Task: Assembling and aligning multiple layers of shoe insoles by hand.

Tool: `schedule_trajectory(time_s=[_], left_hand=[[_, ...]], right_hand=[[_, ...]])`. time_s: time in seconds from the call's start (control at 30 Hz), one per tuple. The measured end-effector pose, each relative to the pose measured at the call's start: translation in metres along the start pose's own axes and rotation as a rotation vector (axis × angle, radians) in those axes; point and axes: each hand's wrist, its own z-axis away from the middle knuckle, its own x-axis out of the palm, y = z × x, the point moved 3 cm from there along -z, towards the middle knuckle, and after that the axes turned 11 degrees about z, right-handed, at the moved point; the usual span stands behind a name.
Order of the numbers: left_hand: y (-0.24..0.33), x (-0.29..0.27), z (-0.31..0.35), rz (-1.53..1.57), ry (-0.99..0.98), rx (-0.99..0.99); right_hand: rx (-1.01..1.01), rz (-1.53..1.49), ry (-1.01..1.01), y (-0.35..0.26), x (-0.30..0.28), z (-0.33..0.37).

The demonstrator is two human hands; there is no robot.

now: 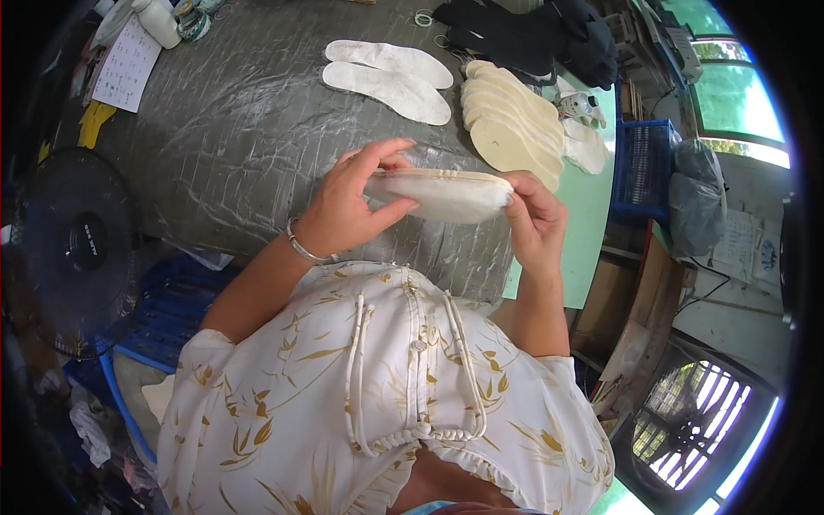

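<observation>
Between my hands, above the table, is a white insole (pixel 446 196) with a cream edge, tilted so that its broad white side faces me. It may be more than one layer; I cannot tell. My left hand (pixel 354 199), with a bangle at the wrist, pinches its left end between the thumb below and the fingers above. At the right end, the thumb and fingers of my right hand (pixel 536 221) close on the tip. Beyond them two white insoles (pixel 388 79) lie side by side. A fanned stack of cream insoles (pixel 511 116) rests right of those.
The grey, plastic-covered table (pixel 232 112) carries black cloth (pixel 515 34) at the far right and a white bottle (pixel 156 22) at the far left. A black fan (pixel 86 245) stands at the left. Right of the table are a blue crate (pixel 644 163) and a wall fan (pixel 691 425).
</observation>
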Motion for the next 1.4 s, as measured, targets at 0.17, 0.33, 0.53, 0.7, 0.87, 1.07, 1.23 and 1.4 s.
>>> schedule_trajectory(time_s=[0.17,0.33,0.53,0.7,0.87,1.07,1.23,1.4], left_hand=[[-0.005,-0.003,0.004,0.016,-0.036,-0.059],[-0.021,-0.001,0.008,-0.133,-0.084,-0.11],[-0.072,0.007,0.022,-0.414,-0.189,-0.129],[-0.131,0.024,0.056,-0.53,-0.379,-0.277],[-0.134,0.034,0.048,-0.161,-0.419,-0.408],[-0.147,0.042,0.032,0.098,-0.386,-0.517],[-0.149,0.042,0.027,0.078,-0.422,-0.595],[-0.158,0.039,0.021,0.052,-0.414,-0.644]], right_hand=[[0.023,-0.075,0.047,0.013,-0.004,0.011],[0.062,-0.093,0.066,0.022,0.0,0.016],[0.363,-0.108,-0.059,0.119,0.034,0.044],[0.477,-0.081,-0.143,0.174,0.076,0.07],[0.488,-0.142,-0.092,0.191,0.086,0.08],[0.496,-0.15,-0.064,0.19,0.087,0.081],[0.516,-0.119,-0.049,0.192,0.088,0.08],[0.51,-0.175,-0.004,0.196,0.089,0.076]])
